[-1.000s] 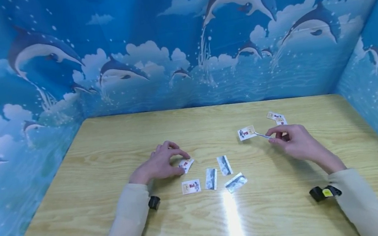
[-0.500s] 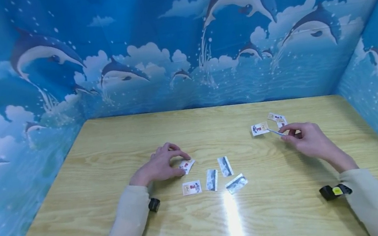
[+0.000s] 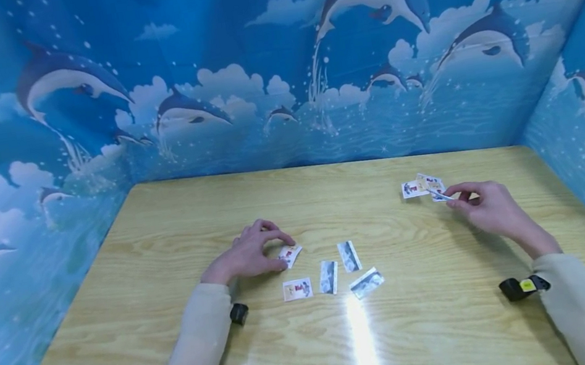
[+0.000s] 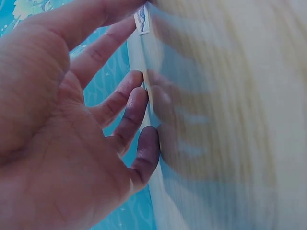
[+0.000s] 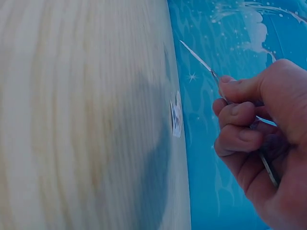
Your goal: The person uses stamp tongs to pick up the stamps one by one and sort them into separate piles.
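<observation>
Clock taken from my seat, 12 at the far edge of the table (image 3: pixel 431 331). My right hand (image 3: pixel 489 208) pinches the thin metal tool (image 3: pixel 440 195) between thumb and fingers, other fingers folded in. At its tip, pointing to 10 o'clock, is the held card (image 3: pixel 412 188), picture side up and raised, a shadow below it. In the head view its right end overlaps the two far cards (image 3: pixel 438 194), themselves overlapping; contact I cannot tell. Over at 8 o'clock from these, my left hand (image 3: pixel 252 252) is spread, thumb and index set apart at two edges of the left card (image 3: pixel 289 256); pinch pressure cannot be judged. From that card, the near card (image 3: pixel 297 289) lies at 6 o'clock, picture side up, and three grey cards (image 3: pixel 329 277) at 3 to 4 o'clock, apart from one another.
</observation>
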`<state>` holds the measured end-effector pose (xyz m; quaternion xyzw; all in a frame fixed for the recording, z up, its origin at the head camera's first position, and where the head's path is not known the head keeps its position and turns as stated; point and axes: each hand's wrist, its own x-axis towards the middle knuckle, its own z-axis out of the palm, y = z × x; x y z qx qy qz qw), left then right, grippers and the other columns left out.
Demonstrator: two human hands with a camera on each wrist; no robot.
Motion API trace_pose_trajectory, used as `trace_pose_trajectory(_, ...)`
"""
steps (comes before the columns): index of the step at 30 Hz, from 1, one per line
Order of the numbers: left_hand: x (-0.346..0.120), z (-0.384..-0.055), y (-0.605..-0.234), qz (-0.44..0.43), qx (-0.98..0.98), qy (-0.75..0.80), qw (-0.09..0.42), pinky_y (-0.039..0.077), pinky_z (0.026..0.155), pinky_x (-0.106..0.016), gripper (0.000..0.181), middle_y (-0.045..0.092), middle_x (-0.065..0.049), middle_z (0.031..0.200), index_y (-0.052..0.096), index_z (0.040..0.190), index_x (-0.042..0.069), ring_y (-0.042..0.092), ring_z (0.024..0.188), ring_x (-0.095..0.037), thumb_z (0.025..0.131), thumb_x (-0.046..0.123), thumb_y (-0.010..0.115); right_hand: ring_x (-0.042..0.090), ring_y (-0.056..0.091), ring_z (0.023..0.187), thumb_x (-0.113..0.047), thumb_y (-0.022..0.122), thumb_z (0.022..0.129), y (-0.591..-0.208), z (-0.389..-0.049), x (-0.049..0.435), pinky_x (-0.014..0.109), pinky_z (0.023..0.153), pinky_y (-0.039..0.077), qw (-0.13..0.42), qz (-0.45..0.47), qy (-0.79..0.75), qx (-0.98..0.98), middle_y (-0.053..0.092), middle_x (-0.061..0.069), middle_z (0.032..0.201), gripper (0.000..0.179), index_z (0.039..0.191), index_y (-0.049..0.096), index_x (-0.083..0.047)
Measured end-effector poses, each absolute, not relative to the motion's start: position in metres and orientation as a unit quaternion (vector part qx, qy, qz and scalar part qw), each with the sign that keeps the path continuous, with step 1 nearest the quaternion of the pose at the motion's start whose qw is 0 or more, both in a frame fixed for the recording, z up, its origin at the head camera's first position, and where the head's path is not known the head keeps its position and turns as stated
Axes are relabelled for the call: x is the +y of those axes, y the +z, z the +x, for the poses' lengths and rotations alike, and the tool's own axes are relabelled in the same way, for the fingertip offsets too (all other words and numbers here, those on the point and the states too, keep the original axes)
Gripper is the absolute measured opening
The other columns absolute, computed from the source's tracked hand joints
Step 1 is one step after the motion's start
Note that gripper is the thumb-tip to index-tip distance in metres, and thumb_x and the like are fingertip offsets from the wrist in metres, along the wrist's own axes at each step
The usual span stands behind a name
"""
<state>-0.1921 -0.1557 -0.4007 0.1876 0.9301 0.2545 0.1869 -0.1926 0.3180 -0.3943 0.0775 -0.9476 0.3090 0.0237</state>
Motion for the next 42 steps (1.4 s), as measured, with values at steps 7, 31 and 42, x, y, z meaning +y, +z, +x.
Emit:
trace_pose_trajectory(7,-0.156,-0.193,-0.401,0.186,0.931,0.251,0.188,0.03,0.115,-0.063,0.038,0.044,-0.008,0.147,0.069,0.124,0.036,0.04,0.136,-0.035,0.088,0.032,0.08,0.003,0.04,0.05,-0.016,0.065,0.1,-0.399,-0.199,0.327,0.027,0.046,0.036,0.026,0.077,0.299,-0.951,0.065,0.014,0.087,0.023,0.116,0.071,-0.001)
trace_pose_trajectory(31,-0.156,-0.193,-0.402,0.182,0.931,0.254,0.191,0.028,0.115,-0.064,0.036,0.043,-0.006,0.147,0.069,0.123,0.037,0.039,0.136,-0.034,0.088,0.033,0.08,0.01,0.05,0.062,-0.014,0.066,0.098,-0.402,-0.21,0.332,0.027,0.052,0.04,0.03,0.073,0.274,-0.959,0.068,0.014,0.086,0.023,0.114,0.072,0.001)
trace_pose_trajectory(42,-0.157,-0.193,-0.4,0.19,0.929,0.255,0.19,0.028,0.116,-0.065,0.037,0.044,-0.007,0.147,0.069,0.123,0.036,0.04,0.136,-0.034,0.088,0.034,0.079,0.016,0.051,0.064,-0.016,0.067,0.097,-0.407,-0.212,0.339,0.028,0.056,0.037,0.063,0.062,0.253,-0.963,0.069,0.015,0.083,0.021,0.11,0.073,0.0)
